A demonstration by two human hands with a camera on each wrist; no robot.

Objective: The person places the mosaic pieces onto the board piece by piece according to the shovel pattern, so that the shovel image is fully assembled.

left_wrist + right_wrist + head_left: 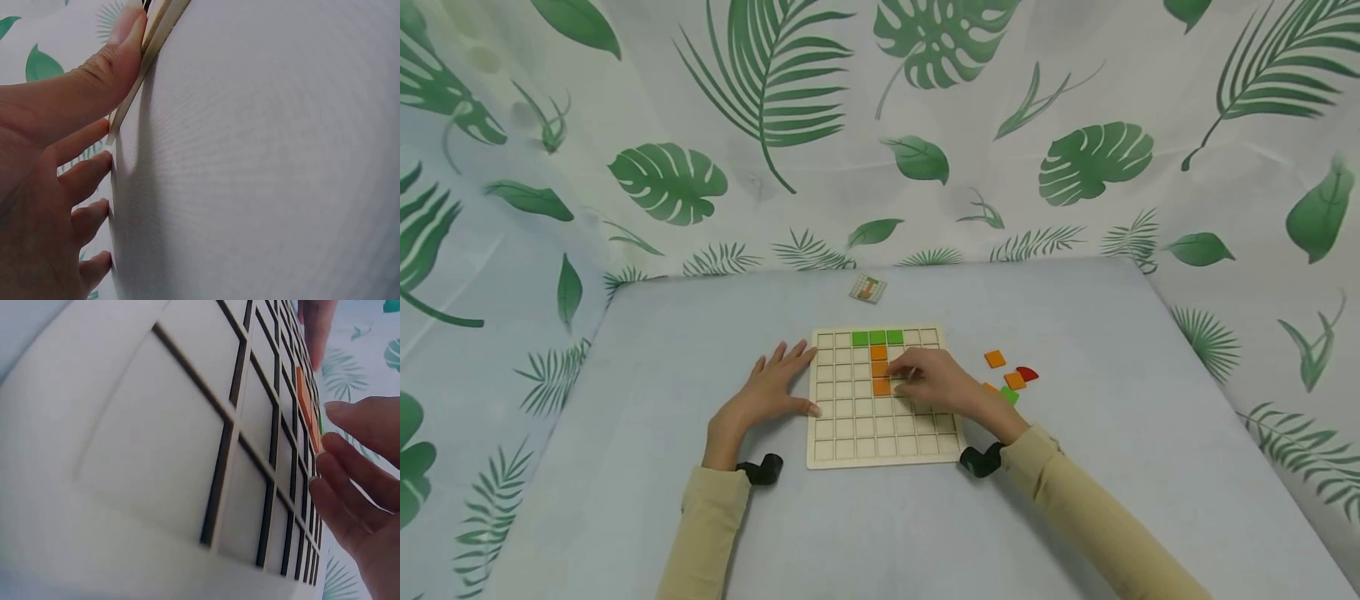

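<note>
A wooden grid board [846, 451] lies flat on the table. In its top row sits a line of green square tiles [877, 337], with a column of orange square tiles [881, 387] running down from the middle one. My left hand [769, 392] rests spread at the board's left edge; the left wrist view shows its thumb [103, 72] against the rim. Over the board, my right hand [936, 379] has its fingertips at the orange column. Thumb and fingers stand apart in the right wrist view, with the orange tiles [304, 397] just beyond, and no piece shows between them.
Right of the board lie loose pieces: orange squares [995, 358], a red quarter-round piece [1027, 373] and a green piece [1009, 395], partly behind the right wrist. A small pattern card [868, 288] lies beyond the board. Leaf-print cloth [835, 183] hangs behind the table.
</note>
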